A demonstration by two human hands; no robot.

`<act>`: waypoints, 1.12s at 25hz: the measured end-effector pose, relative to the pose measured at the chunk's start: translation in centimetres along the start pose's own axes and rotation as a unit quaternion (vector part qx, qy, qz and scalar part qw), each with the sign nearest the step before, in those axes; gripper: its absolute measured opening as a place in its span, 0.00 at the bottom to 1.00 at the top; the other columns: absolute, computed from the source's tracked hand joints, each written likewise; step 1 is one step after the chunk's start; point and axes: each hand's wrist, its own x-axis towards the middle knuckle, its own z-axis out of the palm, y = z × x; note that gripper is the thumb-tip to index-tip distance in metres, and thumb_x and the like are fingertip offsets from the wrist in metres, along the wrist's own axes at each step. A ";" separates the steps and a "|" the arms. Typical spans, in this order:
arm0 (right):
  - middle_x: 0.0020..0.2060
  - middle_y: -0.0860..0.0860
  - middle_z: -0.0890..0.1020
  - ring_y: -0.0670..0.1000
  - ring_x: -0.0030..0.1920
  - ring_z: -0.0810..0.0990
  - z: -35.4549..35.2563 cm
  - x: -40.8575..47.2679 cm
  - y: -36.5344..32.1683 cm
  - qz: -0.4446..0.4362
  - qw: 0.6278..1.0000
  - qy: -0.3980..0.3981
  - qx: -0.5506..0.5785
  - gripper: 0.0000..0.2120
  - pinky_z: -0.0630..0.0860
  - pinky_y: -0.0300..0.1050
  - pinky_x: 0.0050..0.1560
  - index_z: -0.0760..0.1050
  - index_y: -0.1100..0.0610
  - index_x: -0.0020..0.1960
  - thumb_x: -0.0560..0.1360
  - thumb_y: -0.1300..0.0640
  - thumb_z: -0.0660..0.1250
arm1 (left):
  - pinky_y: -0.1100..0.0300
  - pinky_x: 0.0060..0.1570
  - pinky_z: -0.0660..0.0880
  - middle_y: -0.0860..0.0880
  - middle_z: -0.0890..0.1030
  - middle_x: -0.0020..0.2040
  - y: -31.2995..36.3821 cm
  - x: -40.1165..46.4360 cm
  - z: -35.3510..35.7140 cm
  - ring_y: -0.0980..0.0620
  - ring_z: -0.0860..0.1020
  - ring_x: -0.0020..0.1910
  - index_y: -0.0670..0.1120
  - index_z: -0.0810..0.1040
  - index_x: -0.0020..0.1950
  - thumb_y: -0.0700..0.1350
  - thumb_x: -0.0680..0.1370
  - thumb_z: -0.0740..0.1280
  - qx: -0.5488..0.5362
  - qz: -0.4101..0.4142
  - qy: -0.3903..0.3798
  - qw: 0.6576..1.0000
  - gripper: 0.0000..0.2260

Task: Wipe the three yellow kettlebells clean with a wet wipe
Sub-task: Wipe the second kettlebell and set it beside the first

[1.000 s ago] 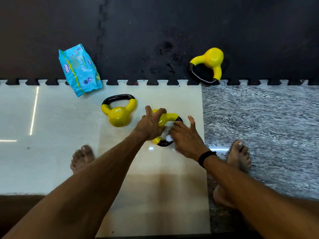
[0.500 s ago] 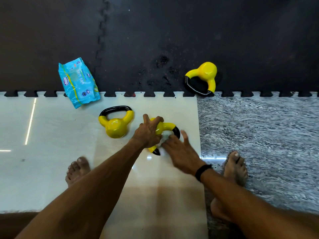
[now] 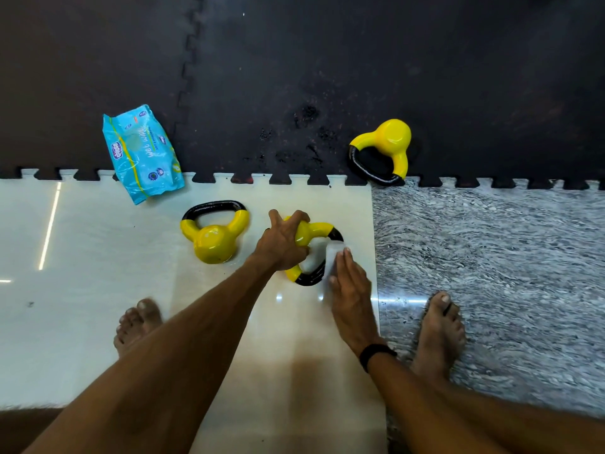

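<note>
Three yellow kettlebells with black handle tops lie on the floor. The middle kettlebell (image 3: 316, 231) lies on its side on the pale tile, and my left hand (image 3: 281, 245) grips its yellow body. My right hand (image 3: 348, 283) presses a white wet wipe (image 3: 334, 257) flat against the black handle of that kettlebell. A second kettlebell (image 3: 214, 239) rests to the left on the tile, untouched. The third kettlebell (image 3: 389, 142) lies at the edge of the black mat, further right.
A blue wet-wipe pack (image 3: 142, 152) lies across the mat's toothed edge at the left. The black foam mat (image 3: 294, 77) covers the far floor. Grey patterned flooring (image 3: 491, 240) lies to the right. My bare feet (image 3: 440, 329) stand on either side of my arms.
My right hand has slid from the handle's inner side to its outer right edge, with the white wipe now showing under the fingers. My left hand keeps its grip on the kettlebell.
</note>
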 end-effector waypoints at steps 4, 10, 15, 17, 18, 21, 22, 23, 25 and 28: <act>0.73 0.54 0.65 0.52 0.74 0.63 1.2 2.6 -3.7 0.220 0.932 0.021 0.287 0.24 0.60 0.42 0.72 0.56 0.62 0.76 0.82 0.60 0.57 | 0.48 0.46 0.76 0.43 0.60 0.58 0.5 -0.3 0.3 0.36 0.75 0.43 0.55 0.65 0.65 0.50 0.71 0.71 -0.031 -0.026 0.012 0.999 0.26; 0.42 0.59 0.80 0.56 0.44 0.77 -0.2 10.4 -1.2 0.319 0.859 -0.003 0.399 0.15 0.74 0.54 0.51 0.78 0.66 0.49 0.79 0.56 0.58 | 0.52 0.43 0.72 0.45 0.60 0.54 0.4 -0.6 0.7 0.39 0.73 0.39 0.55 0.65 0.65 0.51 0.72 0.70 -0.061 -0.036 0.015 0.997 0.24; 0.52 0.62 0.82 0.57 0.48 0.81 -0.2 7.5 -1.4 0.419 0.720 -0.045 0.552 0.27 0.76 0.52 0.55 0.78 0.63 0.58 0.82 0.43 0.50 | 0.53 0.42 0.71 0.43 0.62 0.56 0.5 -0.6 0.5 0.39 0.74 0.41 0.55 0.65 0.65 0.51 0.71 0.69 -0.015 -0.017 0.013 1.000 0.25; 0.45 0.60 0.84 0.55 0.43 0.79 -0.8 7.2 -1.8 0.450 0.673 -0.045 0.585 0.31 0.76 0.49 0.51 0.77 0.63 0.57 0.81 0.39 0.46 | 0.53 0.43 0.71 0.43 0.62 0.57 0.5 -0.7 0.5 0.37 0.75 0.42 0.55 0.65 0.65 0.51 0.71 0.69 -0.019 -0.014 0.011 1.000 0.25; 0.39 0.57 0.83 0.54 0.40 0.78 -1.2 8.0 -1.8 0.463 0.661 -0.040 0.589 0.32 0.75 0.47 0.46 0.78 0.62 0.52 0.81 0.38 0.46 | 0.52 0.43 0.72 0.43 0.61 0.57 0.5 -0.7 0.5 0.37 0.75 0.42 0.55 0.65 0.65 0.50 0.71 0.69 -0.026 -0.015 0.010 1.000 0.25; 0.32 0.54 0.83 0.52 0.36 0.80 -2.1 10.8 -1.7 0.469 0.678 -0.007 0.566 0.31 0.76 0.46 0.41 0.78 0.61 0.50 0.80 0.37 0.49 | 0.51 0.44 0.74 0.45 0.61 0.54 0.7 -0.4 0.6 0.36 0.74 0.42 0.55 0.64 0.66 0.52 0.72 0.70 -0.058 -0.037 0.015 0.998 0.25; 0.34 0.54 0.83 0.52 0.37 0.81 -2.1 10.9 -1.8 0.455 0.685 0.008 0.569 0.31 0.77 0.46 0.42 0.78 0.62 0.53 0.80 0.37 0.50 | 0.50 0.45 0.75 0.45 0.60 0.53 0.9 -0.3 0.5 0.36 0.75 0.42 0.55 0.64 0.66 0.53 0.72 0.70 -0.064 -0.042 0.020 0.997 0.25; 0.38 0.55 0.84 0.53 0.40 0.82 -1.8 10.5 -2.0 0.442 0.690 0.022 0.573 0.30 0.78 0.47 0.45 0.77 0.62 0.56 0.80 0.38 0.49 | 0.49 0.45 0.77 0.45 0.60 0.53 1.0 -0.2 0.4 0.36 0.75 0.43 0.55 0.64 0.65 0.54 0.72 0.70 -0.069 -0.049 0.022 0.996 0.25; 0.49 0.58 0.83 0.56 0.51 0.82 -0.2 7.8 -2.4 0.437 0.688 0.042 0.578 0.28 0.77 0.51 0.56 0.76 0.62 0.61 0.81 0.41 0.50 | 0.46 0.45 0.79 0.46 0.61 0.52 1.2 0.2 0.3 0.36 0.75 0.44 0.57 0.64 0.64 0.57 0.71 0.70 -0.078 -0.061 0.019 0.995 0.25; 0.51 0.55 0.83 0.53 0.53 0.81 0.7 5.0 -4.0 0.440 0.647 0.068 0.619 0.24 0.75 0.50 0.59 0.78 0.58 0.57 0.82 0.44 0.48 | 0.43 0.43 0.80 0.45 0.61 0.51 1.5 0.1 0.2 0.35 0.76 0.43 0.57 0.64 0.63 0.58 0.70 0.69 -0.069 -0.058 0.017 0.996 0.25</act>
